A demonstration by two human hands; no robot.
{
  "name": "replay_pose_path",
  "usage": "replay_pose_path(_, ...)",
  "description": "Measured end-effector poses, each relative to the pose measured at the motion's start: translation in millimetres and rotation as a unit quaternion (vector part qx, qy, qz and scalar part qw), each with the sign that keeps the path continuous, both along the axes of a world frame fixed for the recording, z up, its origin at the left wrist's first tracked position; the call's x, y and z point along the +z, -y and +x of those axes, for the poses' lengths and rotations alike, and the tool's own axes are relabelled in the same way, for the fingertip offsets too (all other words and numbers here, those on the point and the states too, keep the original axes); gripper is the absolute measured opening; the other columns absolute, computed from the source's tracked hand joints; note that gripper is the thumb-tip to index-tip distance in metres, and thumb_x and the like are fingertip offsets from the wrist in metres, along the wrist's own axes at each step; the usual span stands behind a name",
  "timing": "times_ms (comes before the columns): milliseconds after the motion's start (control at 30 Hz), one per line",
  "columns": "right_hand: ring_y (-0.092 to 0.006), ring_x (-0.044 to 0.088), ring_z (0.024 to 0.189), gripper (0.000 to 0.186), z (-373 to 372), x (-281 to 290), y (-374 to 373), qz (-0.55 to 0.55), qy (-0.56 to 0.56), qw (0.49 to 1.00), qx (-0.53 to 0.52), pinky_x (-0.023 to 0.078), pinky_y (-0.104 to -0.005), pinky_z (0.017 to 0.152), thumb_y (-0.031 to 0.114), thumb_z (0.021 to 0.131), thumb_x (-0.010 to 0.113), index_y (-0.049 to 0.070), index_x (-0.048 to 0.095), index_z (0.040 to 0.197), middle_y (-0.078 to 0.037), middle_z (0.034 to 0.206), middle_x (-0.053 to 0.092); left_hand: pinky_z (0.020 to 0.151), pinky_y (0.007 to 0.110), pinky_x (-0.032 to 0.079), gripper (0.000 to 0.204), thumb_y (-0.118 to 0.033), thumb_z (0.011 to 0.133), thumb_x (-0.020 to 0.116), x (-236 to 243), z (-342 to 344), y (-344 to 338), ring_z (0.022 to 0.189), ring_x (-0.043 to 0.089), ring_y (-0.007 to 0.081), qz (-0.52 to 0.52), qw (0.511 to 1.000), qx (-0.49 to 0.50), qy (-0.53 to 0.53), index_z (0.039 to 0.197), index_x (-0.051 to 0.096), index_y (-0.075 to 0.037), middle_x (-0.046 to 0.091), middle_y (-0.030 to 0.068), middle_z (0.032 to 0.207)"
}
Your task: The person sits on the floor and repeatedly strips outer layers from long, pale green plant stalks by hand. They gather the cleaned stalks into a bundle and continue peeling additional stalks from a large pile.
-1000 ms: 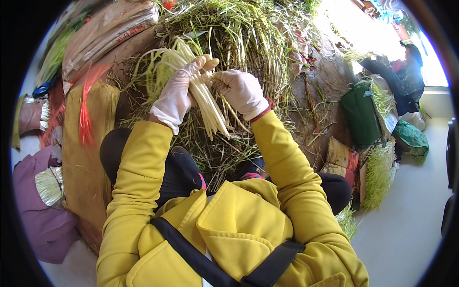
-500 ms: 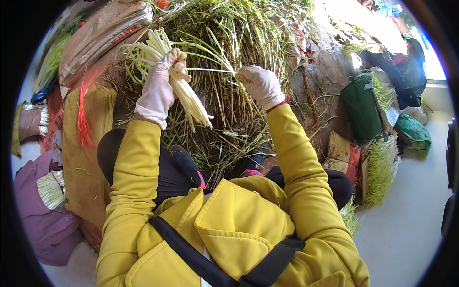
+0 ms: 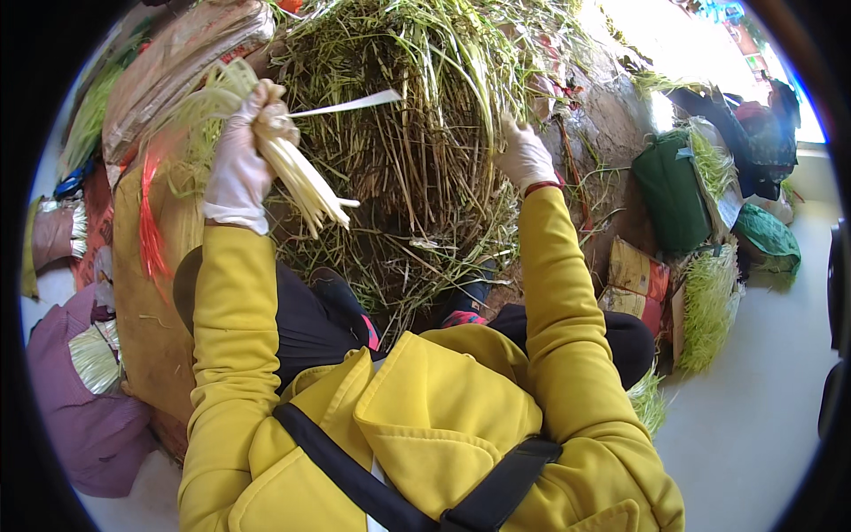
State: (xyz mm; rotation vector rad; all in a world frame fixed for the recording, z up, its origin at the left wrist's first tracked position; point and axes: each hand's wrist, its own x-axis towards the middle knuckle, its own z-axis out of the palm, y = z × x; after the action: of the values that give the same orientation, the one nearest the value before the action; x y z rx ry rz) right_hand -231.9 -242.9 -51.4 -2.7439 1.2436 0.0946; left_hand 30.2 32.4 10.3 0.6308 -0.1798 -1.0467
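Observation:
My left hand [image 3: 245, 146], in a pale glove, is closed round a bundle of pale yellow-white leafy stalks [image 3: 301, 177]. Their cut-looking ends point down toward my feet, and the leafy tops spread up and left, smeared by motion. One flat white strip [image 3: 355, 103] sticks out from the bundle to the right. Also gloved, my right hand [image 3: 525, 155] is at the right edge of a big heap of green and straw-coloured stalks [image 3: 399, 133]. Its fingers are loosely bent and apart, and nothing shows in them; their tips are slightly blurred against the heap.
Red strings [image 3: 152, 222] hang over a brown-yellow padded sack [image 3: 160, 310] at my left. Farther left is a purple cloth [image 3: 75, 417] around pale stalks. A green bag [image 3: 669, 195] and bunches of yellow-green stalks [image 3: 709, 310] stand at the right. Loose stalks litter the floor round my shoes.
My left hand has moved left with the bundle. My right hand has let go of the white strip it was pulling and moved right to the heap's edge; the strip's end now hangs free.

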Motion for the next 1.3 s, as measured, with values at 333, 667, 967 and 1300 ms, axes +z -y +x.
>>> replay_pose_path(333, -0.0199, 0.069, 0.062, 0.016, 56.1, 38.5, -137.0, 0.236, 0.335, 0.885, 0.223, 0.054, -0.0323, 0.058, 0.017, 0.093, 0.059, 0.006, 0.069, 0.100, -0.009, 0.070, 0.069, 0.062, 0.023, 0.054, 0.037, -0.037, 0.084, 0.070, 19.0, -20.1, 24.7, 0.066, 0.059, 0.0071, -0.011, 0.998, 0.033, 0.052, 0.106, 0.060, -0.008, 0.063, -0.0008, 0.080)
replay_pose_path(667, -0.0173, 0.068, 0.074, 0.023, 45.3, 13.9, -60.8, 0.260, 0.394, 0.880, -0.049, 0.054, -0.0318, 0.065, 0.026, 0.085, 0.069, 0.006, 0.070, 0.097, -0.010, 0.087, 0.072, 0.070, 0.030, 0.051, 0.014, -0.020, 0.089, 0.066, -29.1, -43.9, 46.0, 0.068, 0.059, 0.0139, 0.115, 0.991, 0.027, 0.056, 0.095, 0.062, -0.008, 0.066, 0.0022, 0.084)
replay_pose_path(967, -0.0198, 0.065, 0.078, 0.023, 1.4, -63.7, 2.3, 0.199, 0.359, 0.899, -0.151, 0.051, -0.0328, 0.071, 0.023, 0.084, 0.072, 0.007, 0.070, 0.100, -0.011, 0.087, 0.070, 0.065, 0.029, 0.047, 0.018, -0.028, 0.092, 0.062, -21.2, -41.0, 41.6, 0.059, 0.051, 0.0104, 0.080, 0.996, 0.018, -0.043, 0.093, 0.059, -0.010, 0.055, -0.0034, 0.069)
replay_pose_path(1300, -0.0050, 0.058, 0.080, 0.023, 27.3, 4.7, -88.1, 0.409, 0.537, 0.736, 0.051, 0.050, -0.0195, 0.071, -0.001, 0.088, 0.064, 0.005, 0.067, 0.110, 0.002, 0.093, 0.067, 0.059, 0.028, 0.048, 0.031, -0.026, 0.082, 0.074, -11.6, -51.3, 41.2, 0.058, 0.053, 0.0079, 0.070, 0.996, -0.034, 0.035, 0.104, 0.064, -0.006, 0.064, 0.0003, 0.080)
